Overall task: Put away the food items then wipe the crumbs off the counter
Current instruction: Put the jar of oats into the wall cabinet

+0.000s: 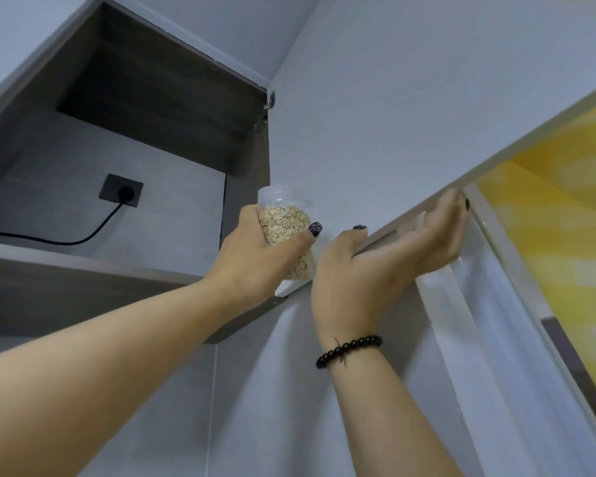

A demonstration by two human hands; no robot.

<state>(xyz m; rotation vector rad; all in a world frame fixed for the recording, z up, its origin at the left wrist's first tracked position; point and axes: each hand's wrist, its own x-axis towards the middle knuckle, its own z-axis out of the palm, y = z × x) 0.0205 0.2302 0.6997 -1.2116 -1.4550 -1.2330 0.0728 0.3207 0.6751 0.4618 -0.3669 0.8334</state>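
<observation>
A clear plastic jar of oats (pixel 287 218) with a pale lid is raised in front of the open upper cabinet (pixel 124 139). My left hand (pixel 255 249) grips the jar around its body, near the cabinet's right front corner. My right hand (pixel 389 259) is on the bottom edge of the swung-open white cabinet door (pixel 410 108), fingers behind the edge and thumb on the front. A black bead bracelet sits on that wrist. The counter and any crumbs are out of view.
Inside the cabinet a black wall socket (pixel 121 191) holds a plug, and its black cable (pixel 66 239) runs left along the back. The dark wooden shelf (pixel 93 270) has bare room. Door hinges (pixel 268 108) sit at the upper right. A yellow patterned surface (pixel 561 215) lies to the right.
</observation>
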